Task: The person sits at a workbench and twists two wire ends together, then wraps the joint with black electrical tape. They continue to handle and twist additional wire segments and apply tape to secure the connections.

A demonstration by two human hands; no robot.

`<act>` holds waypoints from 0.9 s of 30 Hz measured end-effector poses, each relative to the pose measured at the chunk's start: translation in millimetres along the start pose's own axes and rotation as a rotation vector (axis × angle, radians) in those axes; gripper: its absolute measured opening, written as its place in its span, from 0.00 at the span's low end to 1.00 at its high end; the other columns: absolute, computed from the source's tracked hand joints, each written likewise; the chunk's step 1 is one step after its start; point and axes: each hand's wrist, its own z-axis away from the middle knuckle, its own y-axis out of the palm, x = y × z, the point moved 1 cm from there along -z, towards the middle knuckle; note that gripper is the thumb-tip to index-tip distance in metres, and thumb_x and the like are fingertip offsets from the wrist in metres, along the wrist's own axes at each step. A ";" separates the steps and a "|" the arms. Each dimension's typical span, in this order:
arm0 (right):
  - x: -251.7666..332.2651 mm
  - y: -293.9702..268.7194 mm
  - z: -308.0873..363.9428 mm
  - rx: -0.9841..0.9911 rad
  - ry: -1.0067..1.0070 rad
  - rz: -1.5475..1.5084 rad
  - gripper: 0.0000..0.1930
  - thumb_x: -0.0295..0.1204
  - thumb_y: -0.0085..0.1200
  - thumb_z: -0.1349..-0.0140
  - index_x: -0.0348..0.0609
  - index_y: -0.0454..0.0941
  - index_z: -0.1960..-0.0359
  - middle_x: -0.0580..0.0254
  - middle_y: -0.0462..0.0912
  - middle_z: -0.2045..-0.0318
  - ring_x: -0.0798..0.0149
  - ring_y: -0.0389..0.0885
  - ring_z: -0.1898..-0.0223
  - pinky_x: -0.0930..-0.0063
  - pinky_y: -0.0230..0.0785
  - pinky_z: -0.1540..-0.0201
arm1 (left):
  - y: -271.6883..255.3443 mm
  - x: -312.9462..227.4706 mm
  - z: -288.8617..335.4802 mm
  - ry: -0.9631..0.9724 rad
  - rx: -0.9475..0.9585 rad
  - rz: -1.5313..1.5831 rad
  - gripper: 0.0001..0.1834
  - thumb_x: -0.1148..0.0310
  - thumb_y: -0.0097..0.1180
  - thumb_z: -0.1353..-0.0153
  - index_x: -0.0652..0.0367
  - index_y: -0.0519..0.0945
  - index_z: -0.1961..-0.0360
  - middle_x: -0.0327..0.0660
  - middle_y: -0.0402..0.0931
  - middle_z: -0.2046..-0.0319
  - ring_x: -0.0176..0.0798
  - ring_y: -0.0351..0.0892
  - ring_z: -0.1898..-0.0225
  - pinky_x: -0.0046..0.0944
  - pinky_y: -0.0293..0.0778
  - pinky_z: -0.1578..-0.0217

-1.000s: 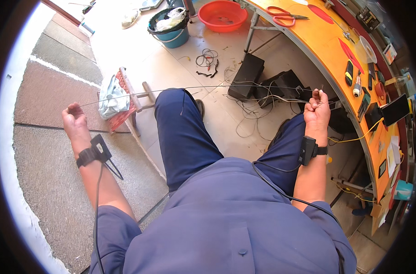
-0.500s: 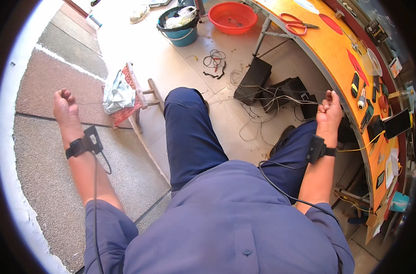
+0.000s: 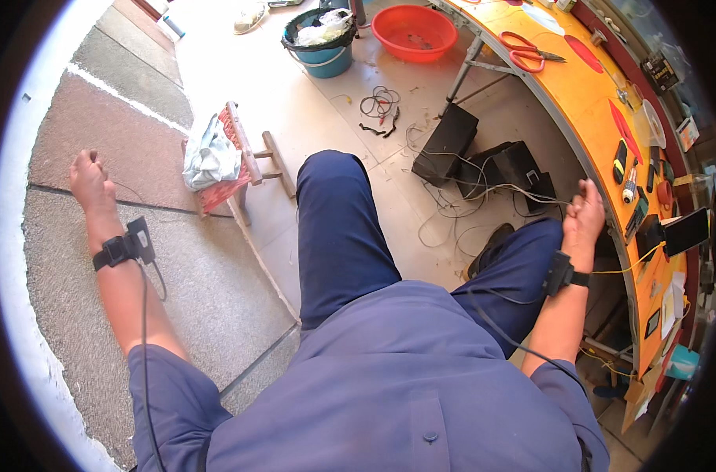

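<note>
Head view.

Ground: pale tiled floor (image 3: 397,228) between and beyond the hands; coarse reddish and grey paving (image 3: 177,267) beneath and around the left hand, with dark joints and one white line. Orange worktable (image 3: 586,98), edge curving just right of the right hand and on past it, metal legs below.

Hands, two. Left hand (image 3: 93,181): closed, fingers curled, apparently on one thin dark strand (image 3: 130,191), faint against the paving and trailing to the right. Right hand (image 3: 584,211): closed, fingers curled on the near end of several pale wires (image 3: 523,190), loose and running left toward black boxes (image 3: 446,145). Hands well apart.

Wristbands, two, black: one (image 3: 118,252) below each hand, each with box and cable.

To the right of the left hand: one low stool (image 3: 219,197), red seat, one pale cloth (image 3: 212,156) on top.

Beyond, between the hands: one cable coil (image 3: 380,102); one teal bucket (image 3: 326,63), black-lined, white bag inside; one red basin (image 3: 389,43).

On the table, above the right hand: one pair of red-handled scissors (image 3: 529,55); two flat red pieces (image 3: 584,53).

To its right: one dark phone-like screen (image 3: 687,232).
</note>
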 end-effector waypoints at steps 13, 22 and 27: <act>-19.1 167.6 127.4 0.775 0.168 0.076 0.08 0.28 0.59 0.30 0.38 0.78 0.54 0.65 0.85 0.63 0.83 0.72 0.75 0.88 0.61 0.76 | 158.8 -2.8 247.2 -0.221 0.833 0.170 0.11 0.74 0.56 0.32 0.65 0.79 0.50 0.40 0.81 0.68 0.19 0.67 0.78 0.20 0.62 0.80; -16.1 168.1 150.5 0.853 0.205 0.158 0.08 0.29 0.57 0.29 0.40 0.78 0.52 0.67 0.84 0.64 0.85 0.67 0.81 0.89 0.58 0.80 | 202.4 -22.1 384.2 -0.603 1.307 0.287 0.11 0.70 0.55 0.29 0.63 0.81 0.49 0.33 0.80 0.67 0.21 0.72 0.74 0.19 0.63 0.77; -18.1 166.4 160.9 0.940 0.038 0.334 0.10 0.26 0.58 0.34 0.34 0.79 0.54 0.61 0.84 0.62 0.72 0.80 0.60 0.75 0.76 0.56 | 210.1 -25.4 408.5 -0.486 1.351 0.340 0.10 0.69 0.58 0.28 0.63 0.81 0.52 0.32 0.78 0.68 0.22 0.71 0.72 0.22 0.66 0.73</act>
